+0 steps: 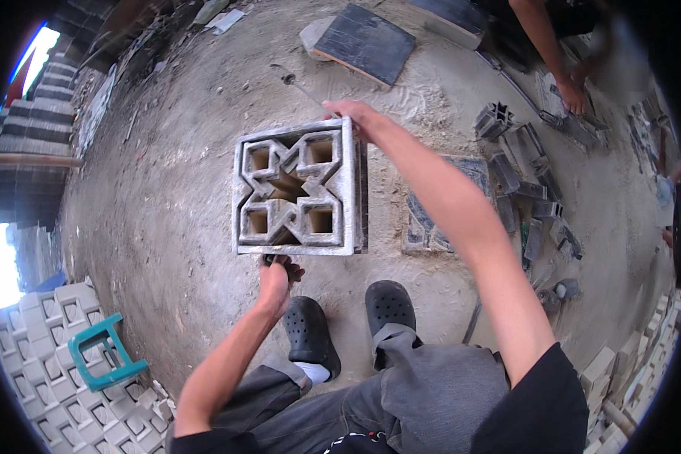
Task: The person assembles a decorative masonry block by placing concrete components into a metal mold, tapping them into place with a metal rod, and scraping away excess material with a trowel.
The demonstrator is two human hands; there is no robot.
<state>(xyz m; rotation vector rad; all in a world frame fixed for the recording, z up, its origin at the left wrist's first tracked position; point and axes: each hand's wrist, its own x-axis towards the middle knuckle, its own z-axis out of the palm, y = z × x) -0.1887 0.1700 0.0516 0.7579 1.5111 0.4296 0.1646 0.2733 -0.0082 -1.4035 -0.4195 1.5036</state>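
A square grey metal block mould (349, 185) stands out in front of me, seen from above. Inside it shows a pattern of a star-shaped hollow with several square holes around it. My left hand (277, 281) is closed at the near side of the mould, on a dark part just under its edge. At the far right corner, my right hand (353, 119) is closed on the mould's side, its fingers partly hidden. A thin metal rod (304, 89) with a ringed end reaches out beyond my right hand; whether it joins the mould I cannot tell.
A flat patterned plate (424, 219) lies right of the mould, with several metal mould pieces (533, 178) beyond. A dark board (367, 44) lies ahead. Another person's hand (573, 96) works at far right. A teal stool (107, 352) stands by stacked pale blocks (34, 333) at left.
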